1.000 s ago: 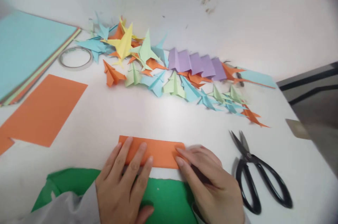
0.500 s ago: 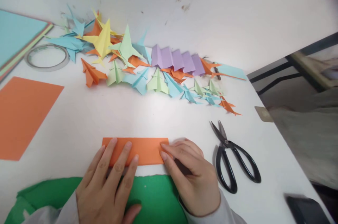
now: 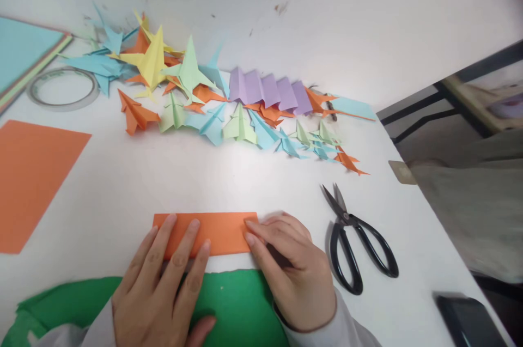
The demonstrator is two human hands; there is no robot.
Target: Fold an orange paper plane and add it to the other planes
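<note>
A folded orange paper strip point(image 3: 224, 233) lies flat on the white table, long side running left to right. My left hand point(image 3: 163, 281) rests on its left part with the fingers spread. At the strip's right end my right hand point(image 3: 292, 268) has its thumb and index finger close together on the paper, the other fingers curled. Green cloth point(image 3: 232, 303) lies below the strip, partly under my left hand. Black-handled scissors point(image 3: 345, 219) rest to the right of my right hand, blades slightly apart.
Folded paper planes point(image 3: 241, 126) in several colours and a pleated purple paper point(image 3: 269, 91) line the wall. At left are a tape roll point(image 3: 35, 99), an orange sheet point(image 3: 36, 183) and stacked coloured sheets point(image 3: 24, 50). A black phone-like object point(image 3: 469, 322) lies at lower right.
The whole view has shifted slightly, so the objects appear a little further left. Both hands keep the same hold on the orange strip.
</note>
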